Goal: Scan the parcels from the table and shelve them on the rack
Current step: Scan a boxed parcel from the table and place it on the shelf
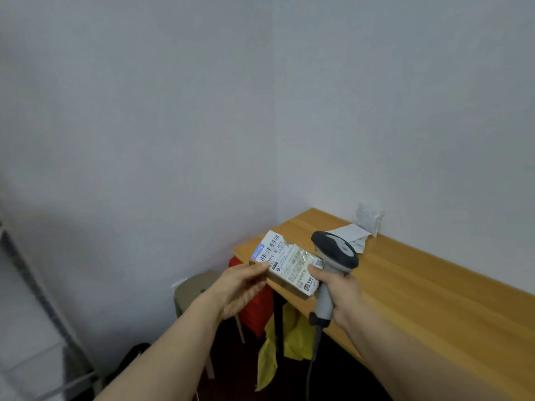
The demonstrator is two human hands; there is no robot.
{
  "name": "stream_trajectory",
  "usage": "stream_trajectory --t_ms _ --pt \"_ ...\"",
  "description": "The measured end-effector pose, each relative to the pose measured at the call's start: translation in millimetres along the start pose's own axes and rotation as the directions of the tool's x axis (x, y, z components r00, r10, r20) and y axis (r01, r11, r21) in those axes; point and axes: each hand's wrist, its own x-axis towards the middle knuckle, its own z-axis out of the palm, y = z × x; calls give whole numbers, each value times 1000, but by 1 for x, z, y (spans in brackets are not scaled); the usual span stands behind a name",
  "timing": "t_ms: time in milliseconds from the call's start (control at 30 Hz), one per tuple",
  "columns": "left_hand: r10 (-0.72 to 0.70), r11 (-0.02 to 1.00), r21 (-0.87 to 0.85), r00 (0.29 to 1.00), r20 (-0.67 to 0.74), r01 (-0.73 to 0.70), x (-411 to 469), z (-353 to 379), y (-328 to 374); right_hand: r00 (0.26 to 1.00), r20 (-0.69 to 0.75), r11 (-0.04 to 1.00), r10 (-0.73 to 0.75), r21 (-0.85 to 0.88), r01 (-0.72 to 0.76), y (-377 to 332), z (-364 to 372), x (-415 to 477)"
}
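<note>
The parcel, a small labelled carton, is up in the air by the corner of the table; it looks light and stiff, easy to pinch at one end. The left hand grips that end, the right hand clenches the scanner beside it

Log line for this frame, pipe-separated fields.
stage: scanning | left hand: holds parcel, label up | right hand: grips scanner close to parcel | table: packets at far end | shelving: not yet done
</note>
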Motion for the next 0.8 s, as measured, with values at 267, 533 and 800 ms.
stream_trajectory --t_ms 267,533,800 --pt "4 988 153 991 -134 17 -89 -89 8 995 96 981 -33 -187 51 57 116 -98" --pt "220 844 535 902 -373 16 -158 -177 38 931 349 854 102 -511 98 85 147 -207" --pt "309 751 657 846 -434 63 -202 -198 38 915 382 870 129 -487 81 84 162 -254"
